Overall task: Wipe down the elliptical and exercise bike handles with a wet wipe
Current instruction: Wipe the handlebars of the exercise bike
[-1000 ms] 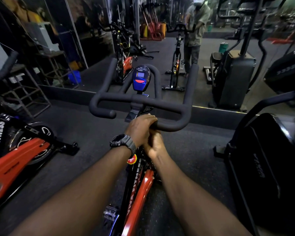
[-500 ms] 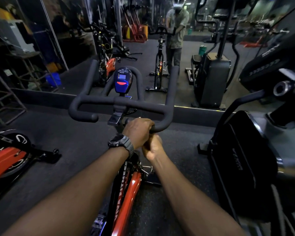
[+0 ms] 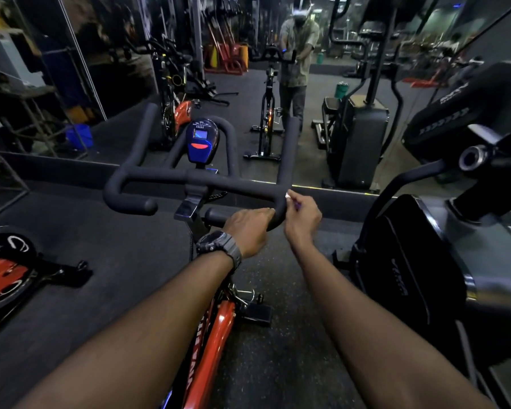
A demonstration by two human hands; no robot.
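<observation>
The exercise bike's black foam handlebar (image 3: 165, 180) spans the middle of the view, with a blue console (image 3: 201, 140) above its stem. My left hand (image 3: 248, 231), with a grey watch on the wrist, grips the near right curl of the bar. Just right of it, my right hand (image 3: 303, 215) is beside the right bend of the bar and pinches a small white wet wipe (image 3: 288, 195) against the foam. Most of the wipe is hidden in my fingers. The bike's red frame (image 3: 216, 335) runs down between my forearms.
The black elliptical (image 3: 410, 276) stands close on the right, its arm and pivot (image 3: 472, 160) at hand height. A second red bike (image 3: 3, 278) lies at the left. A wall mirror ahead reflects me, the bike and other machines. Dark rubber floor surrounds everything.
My right hand has moved out from under the left hand, up and to the right, onto the bar's right bend, and the white wipe now shows. The view has shifted right.
</observation>
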